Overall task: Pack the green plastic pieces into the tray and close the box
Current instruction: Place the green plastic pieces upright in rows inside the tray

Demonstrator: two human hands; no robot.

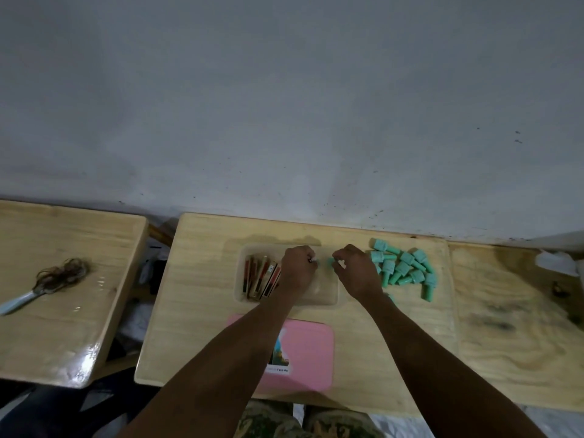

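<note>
A clear plastic tray (pixel 328 297) sits in the middle of the wooden table, with several red and gold flat packets (pixel 259 276) standing in its left part. My left hand (pixel 297 270) hovers over the tray with its fingers pinched together; whether something small is between them I cannot tell. My right hand (pixel 354 270) is at the tray's right edge, its fingertips closed on one green plastic piece (pixel 330 262). A pile of several green plastic pieces (pixel 404 267) lies on the table just right of that hand. The pink lid (pixel 311 355) lies flat in front of the tray, partly under my left forearm.
A grey wall stands right behind the table. To the left is a second wooden table holding a light-blue hairbrush (pixel 19 303) with a clump of hair. A third wooden surface (pixel 512 327) adjoins on the right, with a white object at its far edge.
</note>
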